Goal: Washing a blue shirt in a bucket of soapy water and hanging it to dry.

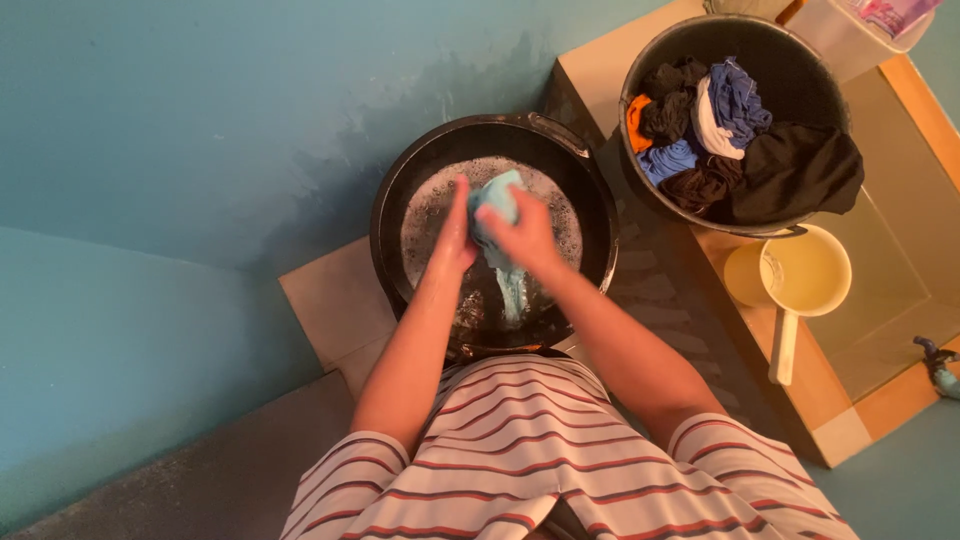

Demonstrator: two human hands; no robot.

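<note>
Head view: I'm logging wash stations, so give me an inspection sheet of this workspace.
Surface: tiled ledge, wet patches by the basins.
Job's things: light blue cloth held over the black basin of soapy water.
Clutter: black bucket piled with clothes; yellow scoop on the trough edge.
Grippers: left hand and right hand both grip the cloth.
Cables: nothing seen.
Surroundings: teal wall, tap, water trough.

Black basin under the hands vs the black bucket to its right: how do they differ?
The basin holds sudsy water and one light blue cloth, gripped by the left hand and right hand; the bucket is piled with dark, blue and orange clothes. The basin looks wider and shallower, the bucket deeper. Both are round, black, with metal handles.
</note>
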